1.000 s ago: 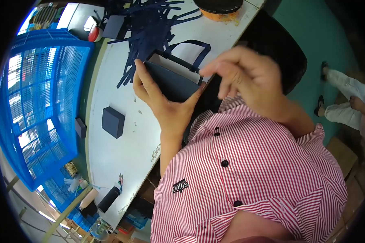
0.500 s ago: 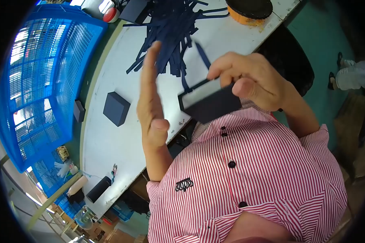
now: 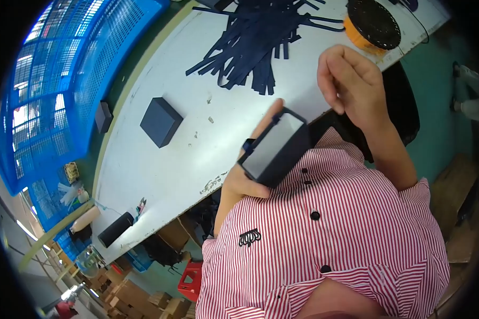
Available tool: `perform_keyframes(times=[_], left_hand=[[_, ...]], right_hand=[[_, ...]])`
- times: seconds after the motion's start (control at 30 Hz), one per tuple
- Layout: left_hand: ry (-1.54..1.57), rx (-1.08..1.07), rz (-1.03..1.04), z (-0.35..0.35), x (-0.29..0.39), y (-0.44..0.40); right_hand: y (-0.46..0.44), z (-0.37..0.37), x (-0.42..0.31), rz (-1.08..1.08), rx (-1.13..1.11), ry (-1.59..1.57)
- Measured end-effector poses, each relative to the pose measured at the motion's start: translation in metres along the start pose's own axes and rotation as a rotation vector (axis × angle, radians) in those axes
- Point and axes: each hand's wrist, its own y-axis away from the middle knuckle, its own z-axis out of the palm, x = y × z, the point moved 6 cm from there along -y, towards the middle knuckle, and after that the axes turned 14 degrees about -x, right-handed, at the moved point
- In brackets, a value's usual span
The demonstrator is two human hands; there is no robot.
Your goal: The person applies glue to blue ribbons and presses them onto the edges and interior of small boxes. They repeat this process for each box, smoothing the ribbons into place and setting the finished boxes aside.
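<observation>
My left hand [image 3: 238, 183] is wrapped round a dark navy open box [image 3: 285, 154] with a pale inside, held tilted in front of my shirt. Small dark tabs, perhaps ribbon ends, show at the box's edge by my fingers. Raised to the right of the box and apart from it is my right hand [image 3: 356, 87], its fingers curled in and nothing visible in them. A pile of navy ribbon strips [image 3: 255, 45] lies on the white table [image 3: 143, 175]. Another navy box [image 3: 161, 122] sits left of my left hand.
A blue plastic crate [image 3: 80, 101] stands along the table's far left side, with a small dark box piece [image 3: 103, 117] beside it. An orange tub [image 3: 370, 26] with a dark top is at upper right. A black roll [image 3: 116, 229] and pliers [image 3: 140, 207] lie at lower left.
My left hand has gone from upright and flat to gripping the box. My right hand has let go of the box and moved up and right. The view has shifted.
</observation>
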Motion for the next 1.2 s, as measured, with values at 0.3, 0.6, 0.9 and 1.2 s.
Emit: perform_keyframes(times=[0.3,0.6,0.9,1.2], left_hand=[[-0.136,0.208,0.273,-0.023,0.045,0.031],[-0.207,0.46,0.256,-0.042,0.056,0.072],[-0.349,0.408,0.198,-0.052,0.059,0.058],[-0.691,0.242,0.205,-0.041,0.073,0.021]], right_hand=[[-0.094,0.031,0.057,0.135,-0.073,0.479],[-0.15,0.051,0.077,-0.022,-0.247,1.072],[-0.111,0.073,0.093,-0.186,-0.285,1.477],[-0.103,0.031,0.06,0.324,-0.265,0.404]])
